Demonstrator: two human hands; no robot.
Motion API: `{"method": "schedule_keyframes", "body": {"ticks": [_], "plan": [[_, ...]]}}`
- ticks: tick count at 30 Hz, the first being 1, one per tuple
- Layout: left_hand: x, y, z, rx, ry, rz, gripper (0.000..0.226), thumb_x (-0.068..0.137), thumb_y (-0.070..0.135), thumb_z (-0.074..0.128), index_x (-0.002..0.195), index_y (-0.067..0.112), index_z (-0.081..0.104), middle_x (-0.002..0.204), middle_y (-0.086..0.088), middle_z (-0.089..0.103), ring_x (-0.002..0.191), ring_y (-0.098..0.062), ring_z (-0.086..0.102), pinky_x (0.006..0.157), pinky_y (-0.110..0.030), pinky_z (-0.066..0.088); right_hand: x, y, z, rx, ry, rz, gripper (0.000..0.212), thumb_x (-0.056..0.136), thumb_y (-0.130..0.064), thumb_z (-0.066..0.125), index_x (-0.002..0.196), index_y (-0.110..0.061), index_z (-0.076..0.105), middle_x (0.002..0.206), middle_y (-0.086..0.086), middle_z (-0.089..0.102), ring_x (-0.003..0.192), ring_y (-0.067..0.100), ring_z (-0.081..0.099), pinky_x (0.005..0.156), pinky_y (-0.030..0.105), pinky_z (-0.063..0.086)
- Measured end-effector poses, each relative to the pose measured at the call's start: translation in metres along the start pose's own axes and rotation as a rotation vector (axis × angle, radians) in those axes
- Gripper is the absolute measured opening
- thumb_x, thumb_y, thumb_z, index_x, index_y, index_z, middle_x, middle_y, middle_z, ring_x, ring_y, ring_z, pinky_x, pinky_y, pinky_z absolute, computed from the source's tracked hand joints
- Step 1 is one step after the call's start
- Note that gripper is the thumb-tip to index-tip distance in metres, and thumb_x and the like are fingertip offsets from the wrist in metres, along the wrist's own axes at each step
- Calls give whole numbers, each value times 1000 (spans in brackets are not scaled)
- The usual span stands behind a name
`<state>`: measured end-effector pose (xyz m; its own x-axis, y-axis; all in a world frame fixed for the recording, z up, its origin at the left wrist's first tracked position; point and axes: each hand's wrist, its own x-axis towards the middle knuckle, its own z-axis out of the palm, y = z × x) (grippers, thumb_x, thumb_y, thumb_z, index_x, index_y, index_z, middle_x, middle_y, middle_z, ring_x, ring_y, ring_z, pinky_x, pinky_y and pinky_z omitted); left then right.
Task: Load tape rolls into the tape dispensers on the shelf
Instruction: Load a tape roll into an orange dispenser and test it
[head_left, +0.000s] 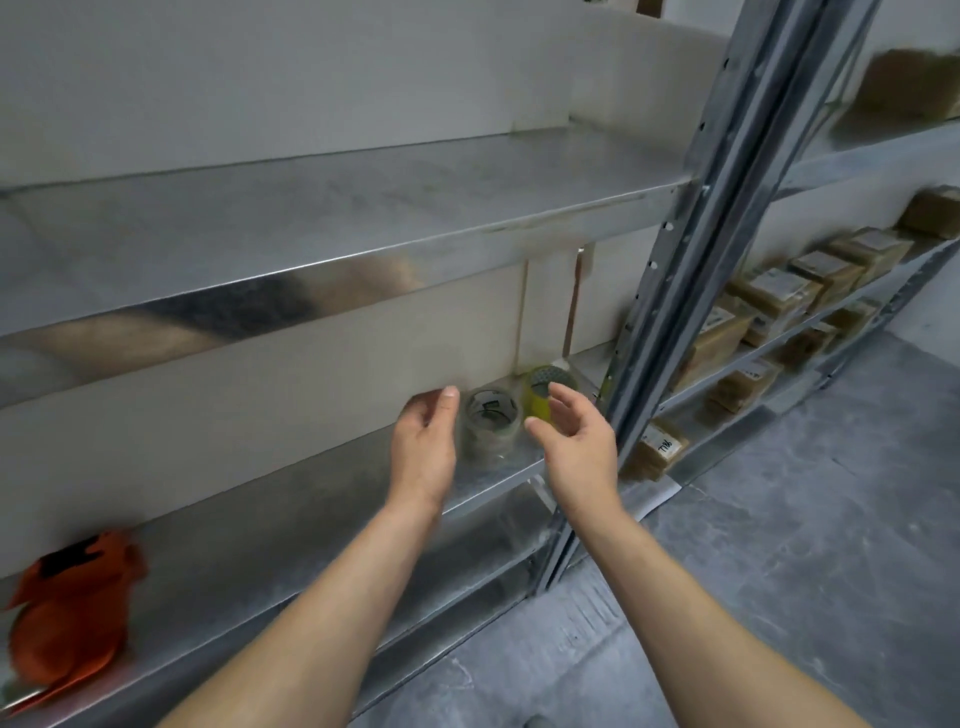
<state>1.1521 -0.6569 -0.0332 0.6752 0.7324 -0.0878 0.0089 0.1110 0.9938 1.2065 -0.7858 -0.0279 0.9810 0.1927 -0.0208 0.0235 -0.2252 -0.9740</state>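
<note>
Tape roll on shelf between open, empty fingers of left hand and right hand

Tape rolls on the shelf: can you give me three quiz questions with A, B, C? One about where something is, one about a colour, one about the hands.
1. Where is the orange dispenser?
A) on the floor
B) far left on the tape rolls' shelf
C) on the top shelf

2. What colour is the rightmost tape roll?
A) blue
B) red
C) yellow

3. What are the hands doing?
A) open, holding nothing
B) gripping a roll
C) pressing the floor

Answers: B, it lies at that shelf's left end; C, it is yellow beside the clear roll; A, left hand and right hand hover with relaxed fingers.
</note>
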Motion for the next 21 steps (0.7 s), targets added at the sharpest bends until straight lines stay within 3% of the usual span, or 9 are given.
{"method": "schedule_keyframes", "body": {"ticks": [2, 4, 5, 9, 12, 16, 21], "plan": [[10, -2, 5, 15, 53, -10, 15, 97, 34, 55, 95, 22, 63, 98, 14, 65, 109, -18, 62, 103, -49, 46, 21, 8, 2, -51, -64, -15, 54, 83, -13, 73, 134, -24, 58, 134, -6, 60, 124, 8, 54, 108, 32, 44], [17, -2, 11, 24, 103, -20, 15, 96, 34, 56, 92, 23, 64, 99, 14, 66, 110, -20, 62, 102, -50, 46, 41, 13, 2, -147, -161, -22, 57, 85, -10, 70, 138, -24, 53, 136, -12, 55, 108, -10, 55, 95, 11, 41], [21, -1, 13, 20, 131, -32, 14, 95, 34, 56, 89, 24, 64, 98, 13, 66, 109, -22, 62, 101, -50, 46, 51, 15, 3, -222, -211, -28, 58, 86, -7, 67, 139, -25, 52, 134, -13, 55, 100, -12, 56, 89, 6, 41], [33, 0, 21, 51, 221, -54, 19, 88, 41, 58, 81, 25, 65, 90, 10, 65, 104, -29, 63, 94, -53, 47, 89, 25, 11, -544, -438, -121, 64, 80, 4, 54, 138, -25, 53, 137, 1, 60, 118, 20, 59, 103, 33, 48], [36, -2, 26, 50, 267, -88, 25, 91, 39, 57, 87, 16, 65, 89, 5, 64, 106, -34, 61, 92, -53, 48, 109, 30, 19, -752, -595, -249, 66, 79, 3, 53, 140, -21, 52, 144, 3, 54, 132, 25, 50, 109, 28, 41], [39, -1, 32, 92, 303, -87, 52, 81, 51, 52, 93, 2, 62, 90, -6, 61, 96, -35, 62, 90, -58, 46, 127, 41, 31, -882, -728, -325, 67, 77, -2, 57, 141, -22, 50, 149, 4, 49, 135, 24, 47, 109, 29, 42], [42, -5, 31, 83, 385, -132, 36, 94, 39, 55, 94, 4, 62, 92, -6, 63, 103, -36, 61, 89, -54, 49, 142, 53, 42, -1039, -847, -327, 74, 73, -6, 71, 141, -27, 49, 149, 3, 47, 134, 26, 48, 103, 35, 49]]}}
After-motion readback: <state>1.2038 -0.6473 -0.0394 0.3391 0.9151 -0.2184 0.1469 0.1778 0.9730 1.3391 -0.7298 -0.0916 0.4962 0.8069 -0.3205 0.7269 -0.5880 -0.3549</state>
